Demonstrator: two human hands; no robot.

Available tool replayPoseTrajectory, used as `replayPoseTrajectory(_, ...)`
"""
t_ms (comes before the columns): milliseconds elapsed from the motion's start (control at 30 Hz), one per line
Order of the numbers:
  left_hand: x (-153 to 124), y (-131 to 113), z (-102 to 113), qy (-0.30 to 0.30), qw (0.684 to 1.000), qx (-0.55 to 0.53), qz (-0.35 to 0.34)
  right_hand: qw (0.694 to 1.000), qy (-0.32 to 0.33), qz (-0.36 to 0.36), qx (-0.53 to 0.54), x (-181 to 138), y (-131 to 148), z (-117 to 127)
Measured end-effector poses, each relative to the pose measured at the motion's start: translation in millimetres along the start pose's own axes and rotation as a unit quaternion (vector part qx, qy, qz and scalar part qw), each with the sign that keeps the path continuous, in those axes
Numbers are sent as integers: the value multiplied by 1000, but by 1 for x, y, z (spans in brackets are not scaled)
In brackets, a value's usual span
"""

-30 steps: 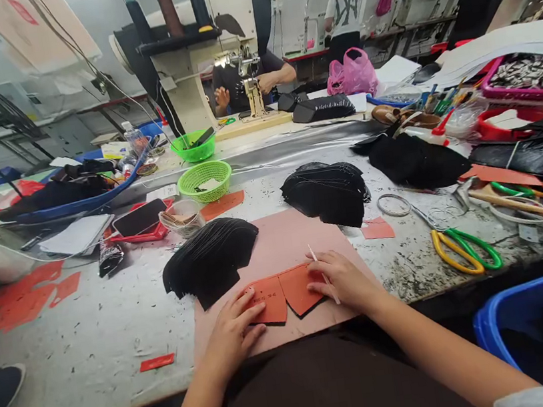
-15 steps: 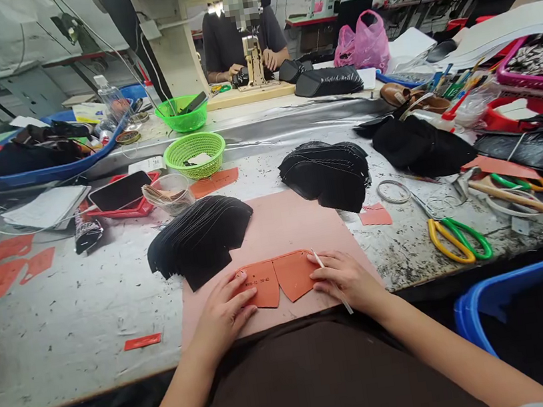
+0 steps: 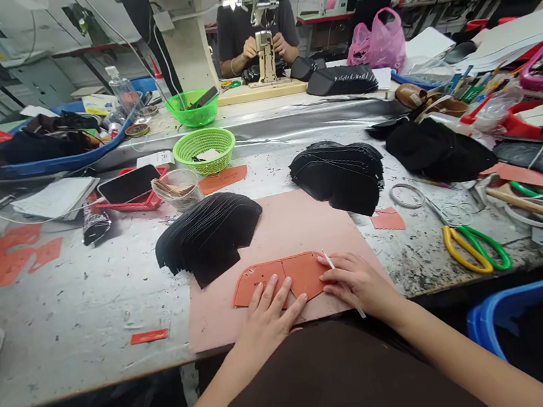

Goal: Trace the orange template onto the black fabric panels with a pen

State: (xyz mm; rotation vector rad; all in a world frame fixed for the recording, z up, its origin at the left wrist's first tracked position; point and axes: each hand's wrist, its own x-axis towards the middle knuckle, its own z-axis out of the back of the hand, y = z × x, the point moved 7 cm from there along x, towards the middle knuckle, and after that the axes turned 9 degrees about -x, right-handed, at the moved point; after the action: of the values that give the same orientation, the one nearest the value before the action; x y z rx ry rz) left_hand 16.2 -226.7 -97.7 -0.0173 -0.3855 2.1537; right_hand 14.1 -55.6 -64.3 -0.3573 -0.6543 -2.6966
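Observation:
An orange pattern template (image 3: 305, 267) with a curved top edge and a notch at the bottom lies on a pink sheet (image 3: 213, 326) in front of me. My left hand (image 3: 270, 315) rests flat across the template's lower middle, fingers spread. Between the fingers of my right hand (image 3: 366, 283) is a thin white pen-like stick (image 3: 362, 313), its tip at the template's upper right edge. That hand also touches the template's right end. Beyond it, one stack of black cut pieces (image 3: 210, 236) sits to the left and another black stack (image 3: 338, 177) to the right.
Yellow-and-green-handled scissors (image 3: 474, 249) lie at the right, above a blue bin (image 3: 483, 308). Green baskets (image 3: 204, 152), a phone (image 3: 130, 184) and a plastic cup (image 3: 179, 191) stand at the back left. Across the table a person (image 3: 255, 37) works at a sewing machine (image 3: 265, 56).
My left hand has moved from the template's left end to its lower middle and now lies flat. My right hand keeps the white stick at the right end. The view has shifted slightly.

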Motion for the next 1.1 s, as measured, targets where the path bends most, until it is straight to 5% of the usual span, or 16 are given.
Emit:
replayPoseTrajectory(133,-2,0,2,-23,1000,-4,-4,998,17,-40,51,6,-12,7)
replayPoseTrajectory(300,-1,-1,5,-70,996,46,-31,982,-38,-146,114,24,-34,27)
replayPoseTrajectory(400,-1,2,2,-81,995,44,-37,977,7,-178,121,34,-34,18)
replayPoseTrajectory(567,-2,7,-2,-103,992,46,-48,982,73,-156,83,44,-28,4)
replayPoseTrajectory(767,-2,9,-5,-105,992,50,-52,978,37,-186,91,49,-31,5)
replayPoseTrajectory(967,-1,3,0,-89,991,86,-47,970,90,-180,137,57,-31,-2)
replayPoseTrajectory(1100,-2,2,-4,-71,994,75,-34,982,57,-138,116,81,-5,-4)
